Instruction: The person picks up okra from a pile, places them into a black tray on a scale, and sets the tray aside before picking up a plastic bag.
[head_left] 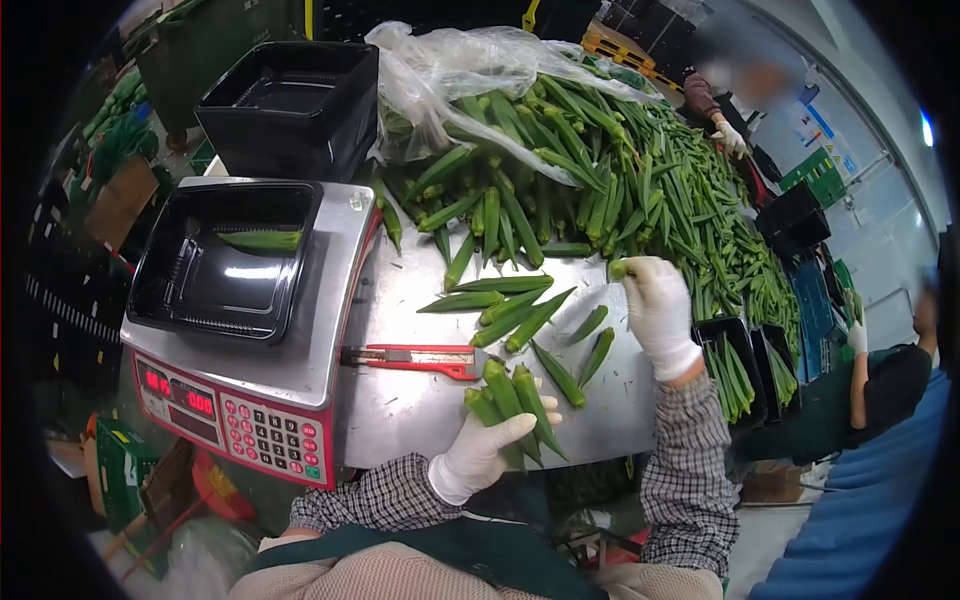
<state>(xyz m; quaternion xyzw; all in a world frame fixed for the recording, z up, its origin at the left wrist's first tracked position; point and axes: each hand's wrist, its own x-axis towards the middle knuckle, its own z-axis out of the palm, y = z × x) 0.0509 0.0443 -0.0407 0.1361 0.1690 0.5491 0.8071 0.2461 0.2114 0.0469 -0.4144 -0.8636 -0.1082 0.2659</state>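
White-gloved, my left hand (472,456) is closed around several okra pods (510,392) just above the near edge of the metal table (395,425). My right hand (660,310), also gloved, pinches one okra pod (617,269); only its stem end shows past the fingers. Loose okra pods (500,300) lie between the hands and the big okra heap (600,190). A red utility knife (415,360) rests left of them. On the scale (341,235) sits a black plastic tray (200,275) with a single okra pod (262,241) in it.
A stack of black trays (325,150) stands behind the scale. Clear plastic sheeting (430,75) partly covers the heap. Filled black trays (763,375) stand at the right. A person's gloved hand (730,138) is at the heap's far side; another person (895,390) is at far right.
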